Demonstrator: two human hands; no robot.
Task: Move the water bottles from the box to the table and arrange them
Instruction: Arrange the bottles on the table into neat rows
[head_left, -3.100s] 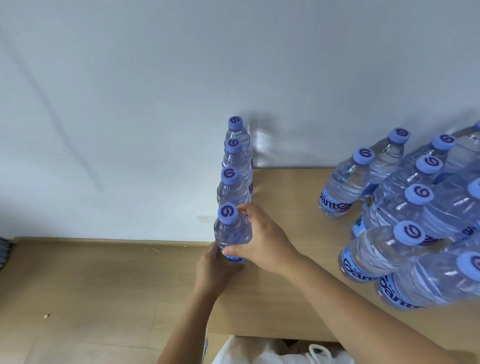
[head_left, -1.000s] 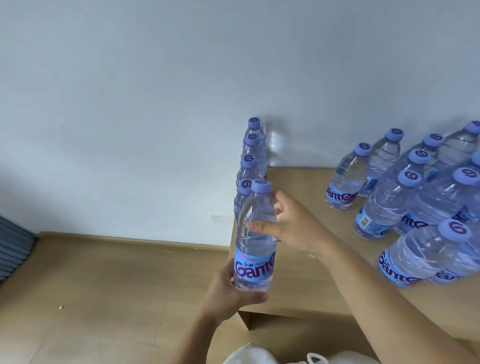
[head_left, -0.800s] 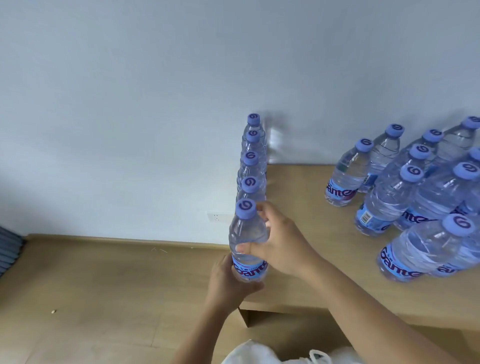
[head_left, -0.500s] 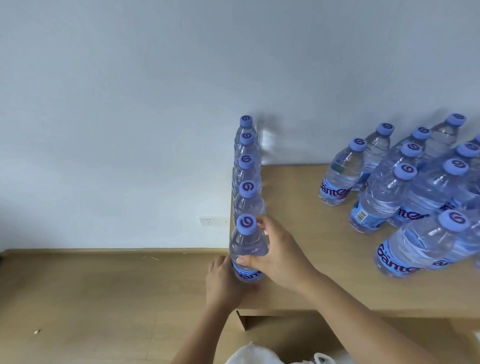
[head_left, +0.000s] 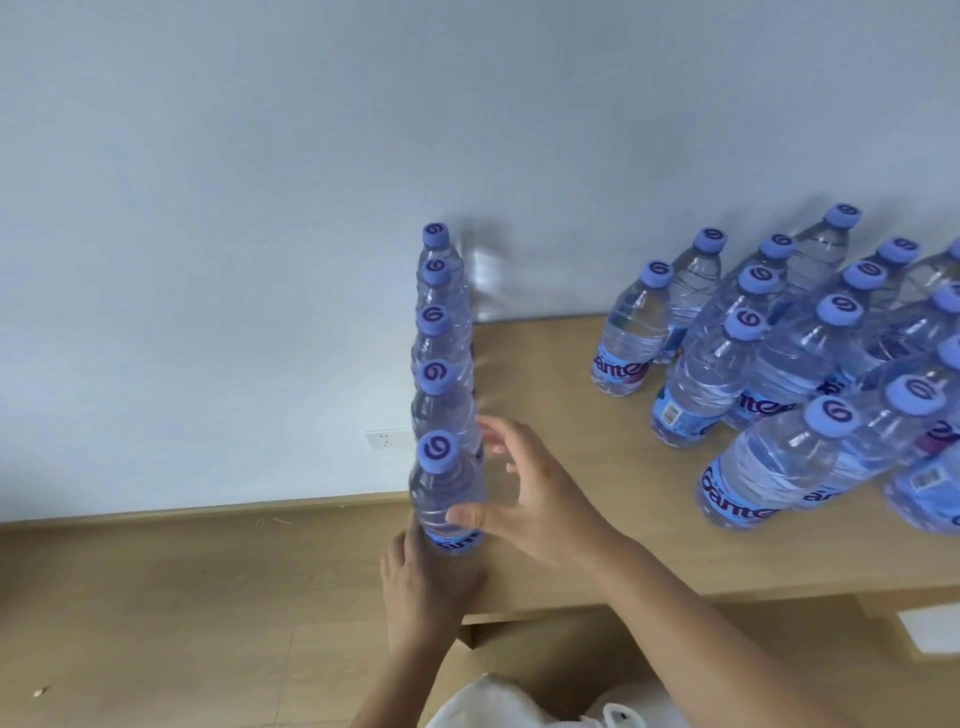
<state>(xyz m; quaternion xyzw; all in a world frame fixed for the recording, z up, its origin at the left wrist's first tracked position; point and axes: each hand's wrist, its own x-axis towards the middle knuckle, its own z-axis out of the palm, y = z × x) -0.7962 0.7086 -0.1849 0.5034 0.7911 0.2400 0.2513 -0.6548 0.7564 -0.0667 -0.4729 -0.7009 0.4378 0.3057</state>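
Observation:
Clear water bottles with blue caps stand in a single row (head_left: 441, 332) along the left edge of the wooden table (head_left: 545, 374), running back to the wall. The front bottle (head_left: 445, 493) stands upright at the table's front left corner. My left hand (head_left: 423, 592) is round its base from below, thumb on its left side. My right hand (head_left: 530, 493) hovers just right of this bottle with spread fingers, the thumb close to its side and holding nothing. An open cardboard box (head_left: 571, 649) sits under the table's front edge.
Several more bottles stand in a loose cluster (head_left: 711, 374) on the table's right half, some leaning in the wide view. A white wall with a socket (head_left: 387, 439) backs the table. Wooden floor (head_left: 156, 623) lies to the left. White cloth (head_left: 498, 706) shows at the bottom.
A fifth bottle was brought up from below and set down at the front of the row. My right hand has let go of it and opened; my left hand stays at its base.

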